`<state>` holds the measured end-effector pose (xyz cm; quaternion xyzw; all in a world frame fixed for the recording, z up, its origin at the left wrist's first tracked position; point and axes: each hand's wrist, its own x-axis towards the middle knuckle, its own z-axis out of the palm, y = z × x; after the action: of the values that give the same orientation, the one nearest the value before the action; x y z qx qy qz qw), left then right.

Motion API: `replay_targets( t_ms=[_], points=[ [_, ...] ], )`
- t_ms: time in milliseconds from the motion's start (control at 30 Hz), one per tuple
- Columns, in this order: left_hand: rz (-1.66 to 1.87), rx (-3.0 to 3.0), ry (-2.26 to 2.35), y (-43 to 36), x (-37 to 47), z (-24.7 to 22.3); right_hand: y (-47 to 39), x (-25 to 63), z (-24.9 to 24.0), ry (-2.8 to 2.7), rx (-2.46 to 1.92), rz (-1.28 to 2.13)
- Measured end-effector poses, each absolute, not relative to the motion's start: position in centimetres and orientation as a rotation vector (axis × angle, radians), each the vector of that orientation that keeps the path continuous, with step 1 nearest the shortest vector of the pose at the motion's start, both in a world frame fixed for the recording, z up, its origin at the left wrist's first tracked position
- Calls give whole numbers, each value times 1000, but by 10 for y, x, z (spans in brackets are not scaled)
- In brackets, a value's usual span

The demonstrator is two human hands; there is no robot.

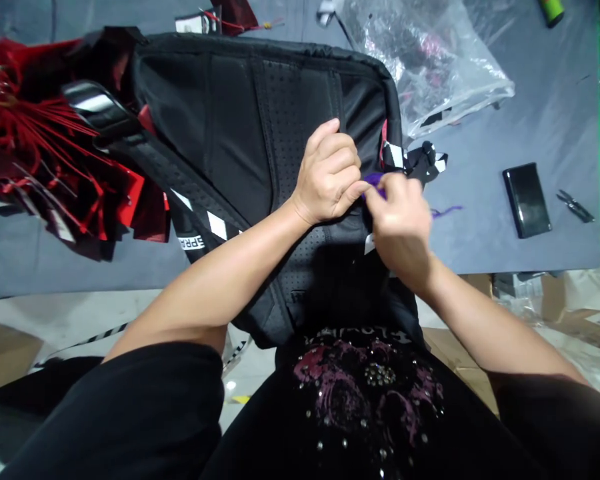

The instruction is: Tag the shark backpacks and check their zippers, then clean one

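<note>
A black backpack (230, 127) lies back side up at the table's front edge, its lower part against my body. Above its right side, my left hand (330, 173) is closed, with thumb and fingers pinched at a small purple item (374, 181). My right hand (400, 217), slightly blurred, closes on the same purple item from the right, thumb beside my left thumb. A purple thread (447, 212) sticks out to the right of my right hand. The exact shape of the purple item is hidden by my fingers.
Red tags with red strings (25, 127) pile up at the left. A clear plastic bag (430, 60) lies at the back right. Farther right are a black case (527, 200) and small snips (575, 205). Cardboard boxes (5, 353) stand below the grey table (570, 133).
</note>
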<state>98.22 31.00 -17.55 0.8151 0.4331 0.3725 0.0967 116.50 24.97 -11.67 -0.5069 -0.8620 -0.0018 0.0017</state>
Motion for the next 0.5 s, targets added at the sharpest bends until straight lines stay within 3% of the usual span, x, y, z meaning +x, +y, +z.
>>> replay_targets(
  t_ms=[167,333,500],
  points=[
    [1106,2346,1330,310,982,-177,246,1169,-116,-2899,-1505,63],
    [1125,2311,1351,311,981,-183,249,1168,-120,-2692,-1562,-17],
    [1171,2383,1333,311,981,-184,254,1170,-121,-2895,-1439,189]
  ],
)
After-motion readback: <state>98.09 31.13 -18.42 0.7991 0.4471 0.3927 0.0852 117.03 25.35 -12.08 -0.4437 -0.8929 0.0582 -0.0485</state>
